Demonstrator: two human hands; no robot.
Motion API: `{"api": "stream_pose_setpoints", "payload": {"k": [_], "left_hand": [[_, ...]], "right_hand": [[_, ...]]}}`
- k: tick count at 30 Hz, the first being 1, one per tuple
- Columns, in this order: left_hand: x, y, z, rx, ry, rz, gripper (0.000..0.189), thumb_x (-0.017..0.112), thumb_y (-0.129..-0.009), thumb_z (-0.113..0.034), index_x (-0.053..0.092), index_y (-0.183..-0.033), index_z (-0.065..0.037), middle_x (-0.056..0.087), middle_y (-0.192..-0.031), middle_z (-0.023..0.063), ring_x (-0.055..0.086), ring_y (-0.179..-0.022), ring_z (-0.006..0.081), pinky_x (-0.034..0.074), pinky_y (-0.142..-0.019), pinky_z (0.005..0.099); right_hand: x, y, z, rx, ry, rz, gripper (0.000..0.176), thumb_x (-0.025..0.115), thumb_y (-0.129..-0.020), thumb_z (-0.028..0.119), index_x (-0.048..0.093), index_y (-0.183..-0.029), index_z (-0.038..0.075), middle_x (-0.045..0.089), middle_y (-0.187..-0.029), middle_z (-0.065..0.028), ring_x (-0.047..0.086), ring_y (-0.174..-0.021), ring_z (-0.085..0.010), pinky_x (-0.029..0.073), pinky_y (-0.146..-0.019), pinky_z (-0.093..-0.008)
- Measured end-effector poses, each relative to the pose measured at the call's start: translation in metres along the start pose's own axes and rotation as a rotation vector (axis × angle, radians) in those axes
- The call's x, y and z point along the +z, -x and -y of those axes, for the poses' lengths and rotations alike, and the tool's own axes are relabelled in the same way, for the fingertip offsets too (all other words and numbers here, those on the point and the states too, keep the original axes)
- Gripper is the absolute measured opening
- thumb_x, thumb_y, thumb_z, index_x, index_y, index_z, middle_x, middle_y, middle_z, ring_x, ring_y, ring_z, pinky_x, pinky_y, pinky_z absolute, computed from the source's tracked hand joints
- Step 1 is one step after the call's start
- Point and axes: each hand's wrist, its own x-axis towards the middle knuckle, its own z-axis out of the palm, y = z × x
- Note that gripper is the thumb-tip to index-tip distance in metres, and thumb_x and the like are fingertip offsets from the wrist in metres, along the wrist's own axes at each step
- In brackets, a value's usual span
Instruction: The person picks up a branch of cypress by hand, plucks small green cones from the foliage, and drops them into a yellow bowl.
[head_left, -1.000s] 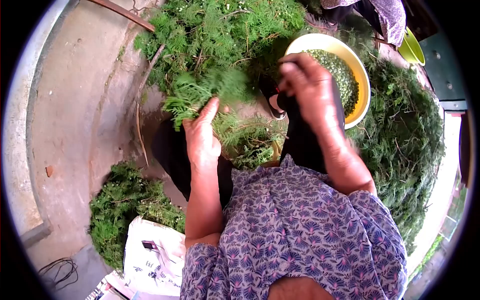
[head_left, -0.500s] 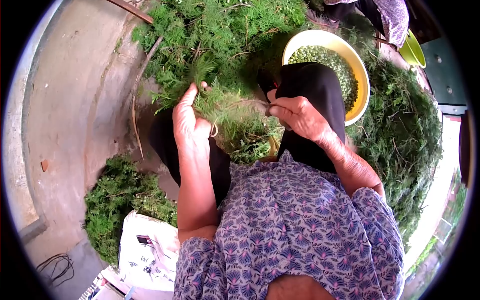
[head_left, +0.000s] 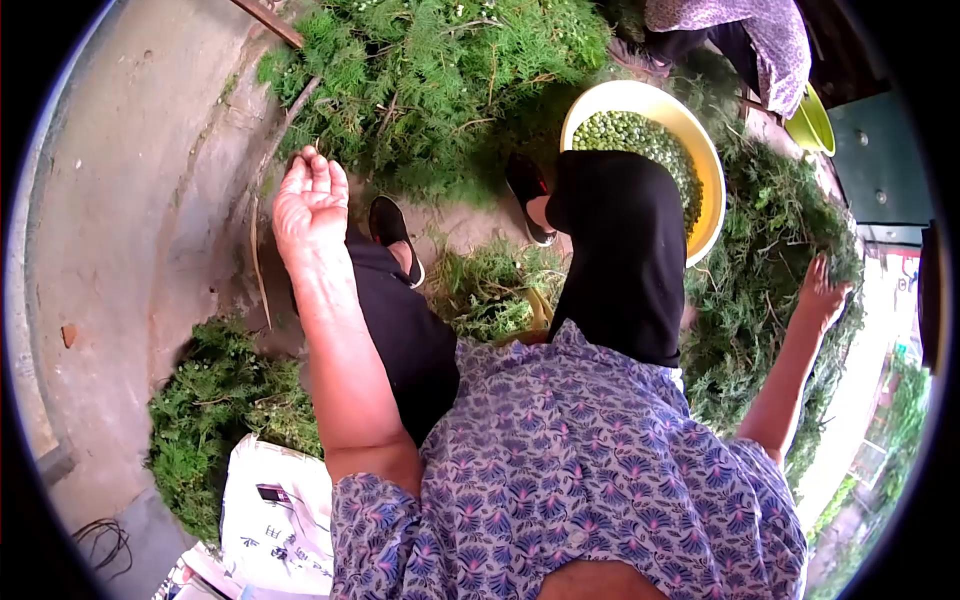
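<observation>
My left hand is raised at the left, palm up, with loosely curled fingers and nothing visible in them. It hovers over the concrete, just below the large heap of green conifer sprigs. Far to the right, my right hand reaches out over the darker pile of cut branches, fingers apart and apparently bare. Beside my knee stands a yellow basin holding many small round green cones. Between my legs lies a smaller heap of sprigs.
Another person's patterned sleeve shows at the top right, near a lime-green basin. At the lower left are more greenery, a white sack with a small dark device, and a coiled cable. A wall borders the left.
The conifer sprig held between both hands is gone from them. My right hand has swung far right to the branch pile; my left hand has moved left and up, away from my lap.
</observation>
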Motion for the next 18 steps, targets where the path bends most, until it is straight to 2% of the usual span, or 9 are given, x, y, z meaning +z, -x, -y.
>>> {"api": "stream_pose_setpoints", "payload": {"k": [2,4,5,7,10,11,13,15,18], "left_hand": [[0.004,-0.015,-0.005,0.022,-0.003,-0.01,0.009,0.049,-0.088,-0.011,0.056,-0.089,-0.005,0.063,-0.08,0.0006,0.058,-0.068,0.0114,0.048,-0.071,0.0343],[0.009,-0.032,-0.005,0.004,-0.026,-0.004,0.009,0.05,-0.088,-0.011,0.056,-0.089,-0.005,0.063,-0.08,0.0008,0.057,-0.067,0.0115,0.048,-0.07,0.034],[0.017,-0.025,-0.002,-0.008,-0.017,0.002,0.009,0.05,-0.088,-0.011,0.056,-0.089,-0.005,0.063,-0.08,0.0008,0.057,-0.067,0.0115,0.048,-0.07,0.034],[0.031,-0.028,0.005,0.004,-0.079,0.004,0.005,0.053,-0.087,-0.012,0.054,-0.088,-0.007,0.061,-0.081,0.0014,0.056,-0.068,0.0124,0.048,-0.069,0.031],[0.032,-0.051,0.005,0.007,-0.108,0.052,0.006,0.053,-0.087,-0.012,0.055,-0.088,-0.006,0.06,-0.08,0.0013,0.054,-0.066,0.0115,0.047,-0.069,0.0305],[0.034,-0.056,0.004,0.033,-0.145,0.049,0.007,0.051,-0.088,-0.011,0.056,-0.088,-0.005,0.06,-0.078,0.0008,0.053,-0.065,0.0101,0.047,-0.07,0.0301],[0.037,-0.06,0.005,0.059,-0.175,-0.027,0.008,0.051,-0.088,-0.011,0.056,-0.091,-0.005,0.059,-0.078,0.0011,0.051,-0.061,0.0094,0.046,-0.07,0.0277],[0.042,-0.058,0.003,0.043,-0.188,0.034,0.009,0.05,-0.089,-0.01,0.055,-0.094,-0.005,0.058,-0.078,0.0014,0.05,-0.06,0.0091,0.045,-0.069,0.0268],[0.049,-0.055,0.001,0.055,-0.219,0.147,0.011,0.053,-0.088,-0.012,0.058,-0.096,-0.006,0.058,-0.079,0.0008,0.047,-0.06,0.0093,0.044,-0.067,0.0251]], "right_hand": [[-0.027,-0.035,-0.031,0.115,0.042,0.13,0.017,0.045,-0.088,0.007,0.052,-0.099,-0.004,0.056,-0.103,-0.0239,0.06,-0.089,-0.0297,0.055,-0.076,-0.0288],[0.051,0.059,-0.054,0.09,0.268,0.258,0.025,0.055,-0.083,0.006,0.051,-0.107,-0.003,0.061,-0.096,-0.0167,0.061,-0.087,-0.0257,0.055,-0.074,-0.0301],[0.073,0.088,-0.059,0.03,0.421,0.416,0.024,0.055,-0.083,0.005,0.054,-0.106,0.0,0.062,-0.096,-0.0139,0.061,-0.087,-0.0238,0.054,-0.075,-0.0305],[0.127,0.152,-0.09,0.156,0.439,0.556,0.026,0.053,-0.083,0.004,0.056,-0.109,0.003,0.062,-0.097,-0.012,0.061,-0.087,-0.0207,0.05,-0.073,-0.0274],[0.176,0.202,-0.205,0.356,0.529,0.877,0.027,0.049,-0.082,0.003,0.054,-0.109,0.001,0.058,-0.09,-0.0061,0.06,-0.081,-0.0162,0.046,-0.059,-0.0274],[0.18,0.208,-0.257,0.369,0.652,0.907,0.027,0.052,-0.081,0.007,0.055,-0.107,0.0,0.06,-0.091,-0.0111,0.062,-0.079,-0.0226,0.047,-0.059,-0.0313],[0.167,0.202,-0.357,0.16,1.012,1.103,0.03,0.056,-0.077,0.01,0.056,-0.106,0.001,0.06,-0.094,-0.017,0.06,-0.08,-0.031,0.048,-0.065,-0.0363],[0.162,0.205,-0.405,-0.182,1.316,1.265,0.031,0.057,-0.074,0.01,0.057,-0.104,0.003,0.057,-0.099,-0.0202,0.057,-0.085,-0.0369,0.047,-0.074,-0.0408],[0.161,0.208,-0.459,-0.217,1.454,1.427,0.025,0.055,-0.075,0.007,0.056,-0.1,0.005,0.056,-0.103,-0.0181,0.054,-0.097,-0.0343,0.045,-0.08,-0.042]]}}
